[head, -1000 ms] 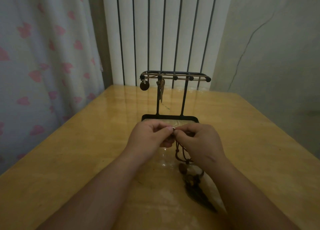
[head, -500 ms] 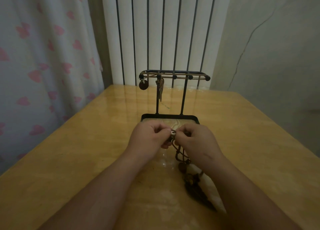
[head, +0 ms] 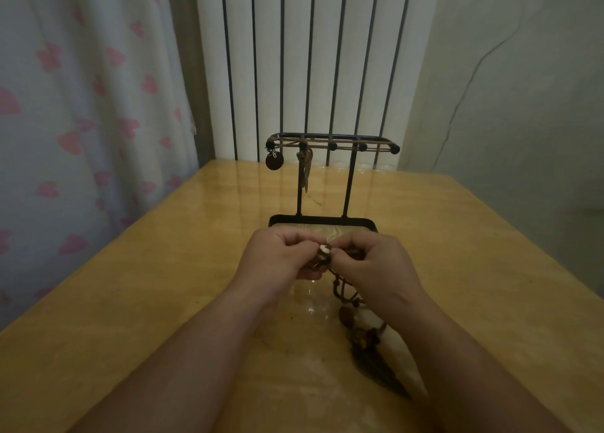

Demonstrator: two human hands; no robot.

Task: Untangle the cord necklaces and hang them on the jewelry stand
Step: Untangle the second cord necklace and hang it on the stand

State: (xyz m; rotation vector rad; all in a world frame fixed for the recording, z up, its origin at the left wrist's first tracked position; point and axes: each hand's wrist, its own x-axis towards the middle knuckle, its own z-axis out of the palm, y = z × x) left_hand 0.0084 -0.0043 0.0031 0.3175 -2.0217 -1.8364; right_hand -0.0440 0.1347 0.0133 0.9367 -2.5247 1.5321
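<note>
Brown cord necklace point(head: 338, 285), pinched at its pale bead point(head: 324, 250) by both the left grip point(head: 281, 258) and the right grip point(head: 376, 262) just in front of the jewelry stand point(head: 349, 184), trails its pendants point(head: 369, 344) on the bench point(head: 147, 302), so loosening the tangle probably calls for small, gentle pulls rather than yanking.

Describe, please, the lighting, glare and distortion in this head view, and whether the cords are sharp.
Head view: dim, yellowish light; the radiator reflects as glare streaks on the glossy table, and its bars fan outward under the wide lens; the left hand and right hand pinching the cord necklace read clearly, but its dark pendants merge into a murky clump.
</note>
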